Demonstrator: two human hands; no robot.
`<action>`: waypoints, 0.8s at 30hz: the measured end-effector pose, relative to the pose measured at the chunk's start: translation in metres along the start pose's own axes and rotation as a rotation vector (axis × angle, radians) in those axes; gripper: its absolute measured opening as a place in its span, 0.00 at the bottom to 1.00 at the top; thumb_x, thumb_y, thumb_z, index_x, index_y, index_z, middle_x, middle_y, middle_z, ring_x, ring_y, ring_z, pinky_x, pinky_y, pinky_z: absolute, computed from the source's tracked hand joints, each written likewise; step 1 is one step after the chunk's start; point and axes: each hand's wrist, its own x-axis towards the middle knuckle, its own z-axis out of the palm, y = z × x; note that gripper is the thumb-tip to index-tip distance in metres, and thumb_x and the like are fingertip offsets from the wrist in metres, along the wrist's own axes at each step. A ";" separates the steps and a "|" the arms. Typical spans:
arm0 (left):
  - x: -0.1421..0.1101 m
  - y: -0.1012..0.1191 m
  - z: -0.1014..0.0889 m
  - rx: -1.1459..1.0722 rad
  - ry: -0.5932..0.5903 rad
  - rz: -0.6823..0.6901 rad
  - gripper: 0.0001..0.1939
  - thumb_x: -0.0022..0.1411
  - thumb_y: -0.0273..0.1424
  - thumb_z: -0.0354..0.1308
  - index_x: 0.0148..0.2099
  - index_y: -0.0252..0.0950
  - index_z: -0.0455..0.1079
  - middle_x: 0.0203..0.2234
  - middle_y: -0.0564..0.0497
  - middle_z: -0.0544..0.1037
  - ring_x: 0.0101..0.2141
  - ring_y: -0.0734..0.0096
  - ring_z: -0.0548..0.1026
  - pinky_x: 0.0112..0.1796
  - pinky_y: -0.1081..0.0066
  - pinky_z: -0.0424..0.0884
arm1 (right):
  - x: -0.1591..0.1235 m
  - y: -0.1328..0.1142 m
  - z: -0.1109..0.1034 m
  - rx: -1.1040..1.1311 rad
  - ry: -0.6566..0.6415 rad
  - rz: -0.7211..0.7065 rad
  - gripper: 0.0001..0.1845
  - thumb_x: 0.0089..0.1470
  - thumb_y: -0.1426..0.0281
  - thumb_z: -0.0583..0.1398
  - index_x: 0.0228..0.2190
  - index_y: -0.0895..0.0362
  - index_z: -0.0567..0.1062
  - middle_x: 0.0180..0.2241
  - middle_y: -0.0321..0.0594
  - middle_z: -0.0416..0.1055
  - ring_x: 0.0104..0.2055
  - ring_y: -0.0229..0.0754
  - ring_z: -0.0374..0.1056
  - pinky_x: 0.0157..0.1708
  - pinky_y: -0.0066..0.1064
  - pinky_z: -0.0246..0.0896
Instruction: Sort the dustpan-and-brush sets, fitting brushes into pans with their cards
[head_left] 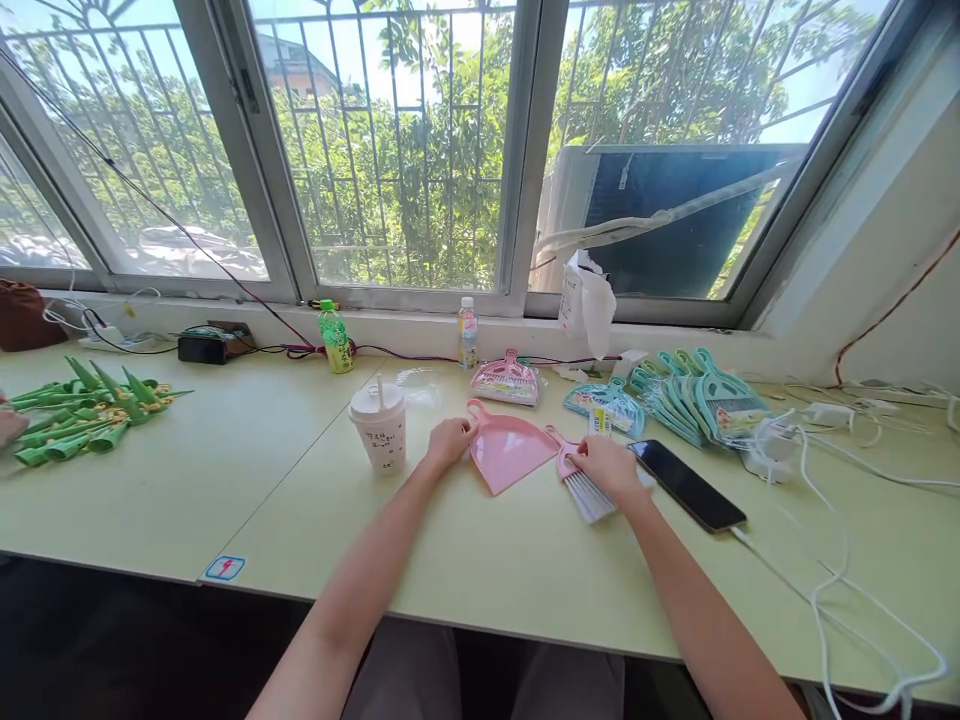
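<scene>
The right hand [609,468] covered part of the brush [587,492], including one side of its pink body, so its full outline could not be made out. The left hand [448,443] hid little of the dustpan [514,452], only the edge of its handle. At the left edge of the view, another person's hand [9,426] was mostly cut off beside a pile of green pieces [94,410]. The printing on the paper cup [381,430] was too small to read.

The left hand's thumb and forefinger were nearly together, pinching the dustpan near its handle; its other fingers were curled, their tips hard to see. The right hand's fingers were drawn in on the pink part of the brush, with little gap showing; how its lower fingers sat could not be told.

The dustpan lay on the table [480,570] between the hands, right of the cup. Its handle pointed toward the window and slightly left, its wide edge faced near right, and its long axis ran slantwise between them. The brush was just beside it, left of the phone [688,485], handle loop toward far left, white bristles toward near right.
</scene>
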 end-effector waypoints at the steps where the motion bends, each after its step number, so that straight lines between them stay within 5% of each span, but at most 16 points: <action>1: -0.001 0.001 0.001 0.013 -0.006 0.004 0.24 0.62 0.47 0.44 0.25 0.38 0.70 0.25 0.46 0.76 0.29 0.64 0.71 0.27 0.71 0.54 | 0.000 -0.001 0.000 0.000 -0.009 0.008 0.11 0.48 0.62 0.59 0.28 0.56 0.77 0.32 0.51 0.74 0.35 0.54 0.70 0.31 0.40 0.57; 5: -0.003 0.005 0.001 0.065 -0.038 0.014 0.24 0.64 0.45 0.42 0.24 0.37 0.67 0.23 0.48 0.74 0.26 0.67 0.70 0.26 0.71 0.53 | 0.001 -0.001 -0.009 0.035 -0.060 0.059 0.10 0.45 0.63 0.59 0.27 0.57 0.75 0.32 0.48 0.74 0.36 0.52 0.70 0.31 0.37 0.56; 9: -0.006 0.013 0.001 0.139 -0.067 0.046 0.21 0.65 0.40 0.42 0.25 0.36 0.67 0.24 0.49 0.74 0.27 0.68 0.70 0.27 0.72 0.55 | 0.006 0.010 -0.031 0.165 0.106 0.129 0.13 0.47 0.58 0.58 0.29 0.54 0.74 0.36 0.43 0.74 0.38 0.48 0.69 0.30 0.33 0.55; 13: -0.017 0.032 0.008 0.197 -0.097 0.148 0.20 0.66 0.38 0.41 0.28 0.36 0.68 0.26 0.48 0.75 0.30 0.67 0.72 0.29 0.72 0.59 | 0.006 0.011 -0.044 0.303 0.195 0.003 0.14 0.48 0.57 0.57 0.32 0.53 0.73 0.37 0.39 0.73 0.38 0.44 0.68 0.29 0.30 0.54; 17: -0.032 0.056 0.018 0.215 -0.101 0.294 0.21 0.69 0.36 0.36 0.35 0.37 0.69 0.29 0.48 0.76 0.31 0.67 0.74 0.32 0.71 0.63 | -0.003 -0.011 -0.035 0.210 0.049 -0.161 0.11 0.49 0.60 0.58 0.31 0.54 0.73 0.36 0.37 0.73 0.35 0.41 0.68 0.29 0.29 0.51; 24: -0.025 0.049 0.011 0.101 0.225 0.387 0.13 0.63 0.26 0.46 0.50 0.38 0.62 0.41 0.47 0.73 0.45 0.64 0.69 0.39 0.67 0.70 | -0.017 -0.044 -0.014 0.046 -0.097 -0.262 0.13 0.52 0.59 0.57 0.32 0.55 0.73 0.36 0.41 0.73 0.36 0.43 0.69 0.28 0.29 0.48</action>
